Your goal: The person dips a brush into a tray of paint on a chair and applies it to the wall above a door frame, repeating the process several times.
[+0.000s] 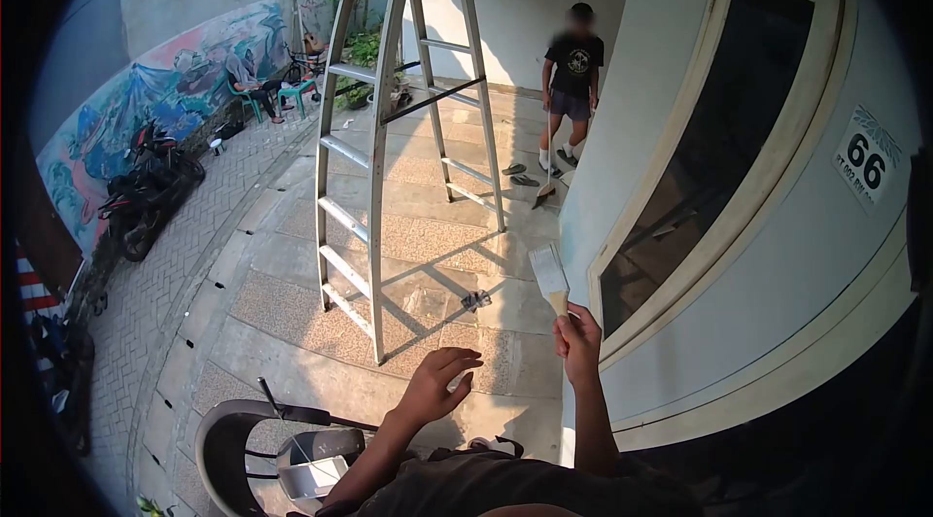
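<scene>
My right hand point(580, 337) is closed round the handle of a paintbrush point(549, 271), whose wide, pale bristles point up and forward, near the light-blue wall. Nothing is in my left hand point(439, 383); its fingers are apart and curved, and it hangs over the paving in front of my body. Below and left of that hand, a white tray or container point(313, 477) rests on a dark object whose kind I cannot make out, inside a black curved frame.
A tall aluminium stepladder point(374, 177) stands ahead. Beyond it a person point(573, 70) holds a broom point(544, 191) near sandals. A framed window point(709, 128) lines the right wall. Motorcycles point(146, 191), a seated person point(255, 89) and green chairs are at the left.
</scene>
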`<state>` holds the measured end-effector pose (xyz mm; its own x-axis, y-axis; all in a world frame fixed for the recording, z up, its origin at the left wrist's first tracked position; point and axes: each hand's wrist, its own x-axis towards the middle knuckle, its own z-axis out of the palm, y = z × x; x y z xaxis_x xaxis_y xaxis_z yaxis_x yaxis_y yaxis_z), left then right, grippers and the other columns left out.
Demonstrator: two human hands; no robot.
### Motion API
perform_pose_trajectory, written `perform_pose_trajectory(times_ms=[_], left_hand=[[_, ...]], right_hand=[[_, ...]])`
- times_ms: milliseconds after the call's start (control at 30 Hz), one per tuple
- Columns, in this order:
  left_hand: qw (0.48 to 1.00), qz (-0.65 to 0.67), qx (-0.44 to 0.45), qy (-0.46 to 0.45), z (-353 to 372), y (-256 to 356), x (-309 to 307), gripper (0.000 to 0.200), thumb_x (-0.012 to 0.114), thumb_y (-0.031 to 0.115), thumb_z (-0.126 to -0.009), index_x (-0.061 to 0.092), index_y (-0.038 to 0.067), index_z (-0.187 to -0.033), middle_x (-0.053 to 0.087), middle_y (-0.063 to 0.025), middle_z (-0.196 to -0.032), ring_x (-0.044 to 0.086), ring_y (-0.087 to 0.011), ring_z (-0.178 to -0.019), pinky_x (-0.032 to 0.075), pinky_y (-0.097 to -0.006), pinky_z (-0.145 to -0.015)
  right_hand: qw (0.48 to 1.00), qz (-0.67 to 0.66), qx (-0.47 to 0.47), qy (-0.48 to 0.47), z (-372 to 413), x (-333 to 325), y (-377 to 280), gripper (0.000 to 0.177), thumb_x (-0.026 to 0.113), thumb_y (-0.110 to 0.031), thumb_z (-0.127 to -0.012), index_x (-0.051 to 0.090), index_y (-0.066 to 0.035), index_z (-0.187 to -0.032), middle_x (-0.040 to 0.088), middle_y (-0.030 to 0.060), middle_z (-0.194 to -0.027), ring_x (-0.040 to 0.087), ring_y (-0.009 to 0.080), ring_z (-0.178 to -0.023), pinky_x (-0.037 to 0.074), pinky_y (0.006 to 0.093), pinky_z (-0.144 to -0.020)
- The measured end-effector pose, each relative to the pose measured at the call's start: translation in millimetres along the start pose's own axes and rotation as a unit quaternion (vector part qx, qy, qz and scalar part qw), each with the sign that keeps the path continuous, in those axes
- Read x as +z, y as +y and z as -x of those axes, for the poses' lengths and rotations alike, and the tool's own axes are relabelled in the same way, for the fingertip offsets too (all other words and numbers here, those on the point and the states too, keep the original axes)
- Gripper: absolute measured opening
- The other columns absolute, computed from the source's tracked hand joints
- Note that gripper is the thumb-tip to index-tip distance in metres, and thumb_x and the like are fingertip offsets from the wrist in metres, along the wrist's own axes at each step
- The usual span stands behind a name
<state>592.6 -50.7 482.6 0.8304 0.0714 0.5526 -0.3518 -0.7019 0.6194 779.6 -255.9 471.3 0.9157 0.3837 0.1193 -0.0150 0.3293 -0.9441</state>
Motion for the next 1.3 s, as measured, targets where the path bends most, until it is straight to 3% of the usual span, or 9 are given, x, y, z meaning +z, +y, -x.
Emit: perform_pose_trajectory(times_ms=[333, 633, 1300], left_hand=[[0.995, -0.036, -0.075, 0.047, 16.6, 10.7, 15.8, 0.027, 0.066, 0.001, -0.084, 0.067, 0.006, -0.110, 0.067, -0.0122, -0.115, 0.062, -0.0319, -0.110, 0.050, -0.0417, -0.094], [0.986, -0.084, -0.116, 0.086, 50.7, 15.4, -8.0, 0.028, 0.066, 0.001, -0.082, 0.067, 0.006, -0.109, 0.067, -0.0106, -0.115, 0.062, -0.0312, -0.110, 0.050, -0.0422, -0.093], [0.948, -0.186, -0.191, 0.172, 210.5, 24.0, -157.4, 0.030, 0.066, 0.002, -0.082, 0.065, 0.006, -0.111, 0.064, -0.0106, -0.118, 0.062, -0.0299, -0.109, 0.049, -0.0426, -0.090]], right_hand=[[0.995, -0.010, 0.056, -0.082, -33.8, 1.0, 25.4, 0.024, 0.059, -0.006, -0.097, 0.058, 0.000, -0.120, 0.059, 0.0034, -0.078, 0.037, 0.0044, -0.049, 0.029, 0.0224, -0.043], [0.984, -0.029, 0.088, -0.150, -33.6, 51.3, 38.4, 0.028, 0.059, -0.004, -0.096, 0.056, 0.002, -0.123, 0.058, 0.0039, -0.075, 0.038, 0.0034, -0.047, 0.027, 0.0215, -0.041], [0.936, -0.068, 0.141, -0.314, 50.1, 274.4, 104.5, 0.026, 0.059, -0.005, -0.097, 0.057, -0.002, -0.123, 0.058, 0.0024, -0.078, 0.039, 0.0032, -0.048, 0.027, 0.0192, -0.042]])
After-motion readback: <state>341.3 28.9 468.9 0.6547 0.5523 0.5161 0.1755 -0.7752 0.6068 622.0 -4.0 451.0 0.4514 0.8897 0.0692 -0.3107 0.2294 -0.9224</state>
